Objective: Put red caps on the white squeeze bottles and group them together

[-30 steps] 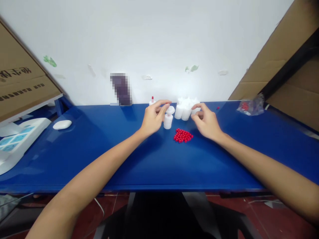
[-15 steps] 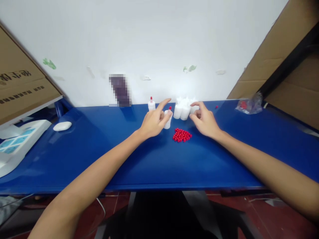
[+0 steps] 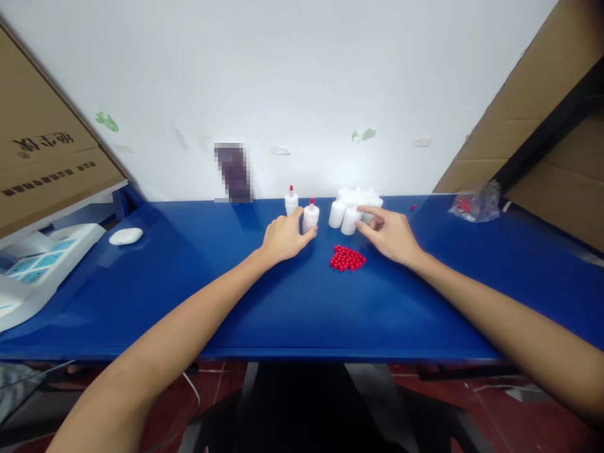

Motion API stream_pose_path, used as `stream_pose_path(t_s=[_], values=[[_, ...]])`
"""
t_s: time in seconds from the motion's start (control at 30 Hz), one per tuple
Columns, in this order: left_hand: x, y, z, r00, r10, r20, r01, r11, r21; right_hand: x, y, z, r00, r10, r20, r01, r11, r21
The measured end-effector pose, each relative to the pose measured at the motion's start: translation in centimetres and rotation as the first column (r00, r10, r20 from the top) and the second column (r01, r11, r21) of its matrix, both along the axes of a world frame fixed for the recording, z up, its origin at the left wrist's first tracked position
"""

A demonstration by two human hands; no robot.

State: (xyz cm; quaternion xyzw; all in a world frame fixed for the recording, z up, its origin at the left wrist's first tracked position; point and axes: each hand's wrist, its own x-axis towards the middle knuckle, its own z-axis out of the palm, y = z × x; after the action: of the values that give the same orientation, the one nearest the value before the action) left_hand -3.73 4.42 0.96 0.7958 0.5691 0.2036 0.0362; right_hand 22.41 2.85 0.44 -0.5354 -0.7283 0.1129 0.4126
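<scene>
From my remote seat I have the left hand wrapped around a red-tipped bottle, toward eleven o'clock from the red caps on the table. At their twelve, my right hand touches a white bottle; whether that grip is closed, I can't make out.

A: How many white bottles with red tips?
B: Two. Plain white bottles — too bunched to count.
A: And red caps?
B: One pile, too many to count — plus one lone cap. One bag, one left hand, one right hand.
</scene>
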Motion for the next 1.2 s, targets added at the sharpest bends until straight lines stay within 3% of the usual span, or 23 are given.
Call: stream_pose_path(t_s=[0.17,0.33,0.53,0.77,1.03,1.2], values=[[-0.8,0.4,0.0,0.980,0.057,-0.189,-0.060,0.998,-0.010,0.4,-0.5,0.4,0.986,-0.051,-0.158,0.074,0.987,0.145],[-0.9,0.4,0.5,0.935,0.069,-0.347,-0.077,0.997,-0.010,1.0,-0.3,0.2,0.980,0.026,-0.197,0.003,0.990,0.143],[-0.8,0.4,0.1,0.970,-0.018,-0.243,0.007,0.999,-0.047,0.3,0.1,-0.1,0.999,-0.014,-0.036,0.014,1.000,0.007],[-0.8,0.7,-0.6,0.996,-0.091,-0.012,0.090,0.995,-0.053,0.4,-0.1,0.2,0.998,-0.025,-0.053,0.025,1.000,-0.006],[-0.6,0.3,-0.6,0.981,-0.179,-0.072,0.177,0.984,-0.030,0.3,-0.3,0.1,0.996,-0.016,-0.084,0.016,1.000,-0.009],[-0.5,0.2,-0.4,0.986,-0.144,-0.089,0.140,0.989,-0.056,0.3,-0.4,0.3,0.998,-0.009,-0.068,0.010,1.000,0.020]])
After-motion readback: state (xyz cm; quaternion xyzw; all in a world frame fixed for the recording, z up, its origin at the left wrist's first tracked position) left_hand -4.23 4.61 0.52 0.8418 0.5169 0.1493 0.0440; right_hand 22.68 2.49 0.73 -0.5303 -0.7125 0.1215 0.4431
